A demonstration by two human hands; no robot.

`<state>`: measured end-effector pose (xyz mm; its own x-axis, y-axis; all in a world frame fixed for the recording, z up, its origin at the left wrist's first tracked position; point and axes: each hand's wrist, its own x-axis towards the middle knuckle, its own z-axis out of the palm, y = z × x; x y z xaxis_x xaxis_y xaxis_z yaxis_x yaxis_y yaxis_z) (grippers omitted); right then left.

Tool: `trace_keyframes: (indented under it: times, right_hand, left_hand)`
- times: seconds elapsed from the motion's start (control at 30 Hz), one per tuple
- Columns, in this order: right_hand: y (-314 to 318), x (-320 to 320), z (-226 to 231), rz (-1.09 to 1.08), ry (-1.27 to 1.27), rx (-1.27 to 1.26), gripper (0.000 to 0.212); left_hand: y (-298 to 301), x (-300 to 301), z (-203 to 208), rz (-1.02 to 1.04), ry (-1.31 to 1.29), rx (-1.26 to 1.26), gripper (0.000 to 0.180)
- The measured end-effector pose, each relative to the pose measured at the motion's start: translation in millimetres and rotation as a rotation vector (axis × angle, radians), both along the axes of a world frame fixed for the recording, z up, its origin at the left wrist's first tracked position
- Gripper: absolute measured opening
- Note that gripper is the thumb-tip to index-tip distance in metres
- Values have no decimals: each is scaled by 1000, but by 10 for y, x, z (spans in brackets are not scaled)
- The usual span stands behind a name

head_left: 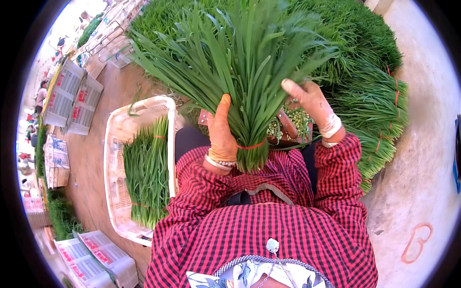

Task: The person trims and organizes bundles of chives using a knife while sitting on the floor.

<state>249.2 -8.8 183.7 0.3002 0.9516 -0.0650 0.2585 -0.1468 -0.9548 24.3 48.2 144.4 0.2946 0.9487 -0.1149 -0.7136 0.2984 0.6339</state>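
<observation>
The left hand [222, 129] was curled round one leafy green bunch [247, 96] over the lap [288, 168]; the right hand [309, 101], loosely open, was at its leaf edge, contact unclear through blur. Holding firmly above its one red band [251, 145] probably kept stalks even. Leftward sat one white basket [109, 158] with at least two banded bunches [146, 177]; beyond, one big green pile [357, 48].

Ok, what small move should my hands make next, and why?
I'd probably bring the right hand inward to gather the splayed leaves of the chive bundle: they fan wide at the top, while the left hand grips it near its red band and the right sits beside the leaves.
</observation>
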Motion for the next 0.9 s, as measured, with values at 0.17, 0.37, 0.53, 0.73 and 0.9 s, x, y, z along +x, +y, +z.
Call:
trace_keyframes:
  times: [0.17,0.37,0.53,0.73,0.9]
  right_hand:
    - [-231,-331,667,522,-345,45,29]
    - [275,-503,813,72,-1069,945,9]
    - [432,-267,687,25,-1176,712,13]
    - [410,-208,567,9,-1149,608,16]
    - [365,-120,502,22,-1188,567,23]
  left_hand:
    - [30,-26,109,111,175,138,40]
    - [-53,8,118,11,176,154,39]
    - [-76,-9,83,-14,162,143,43]
    - [-86,-14,76,-28,138,119,40]
    - [-34,-47,-42,-46,159,97,39]
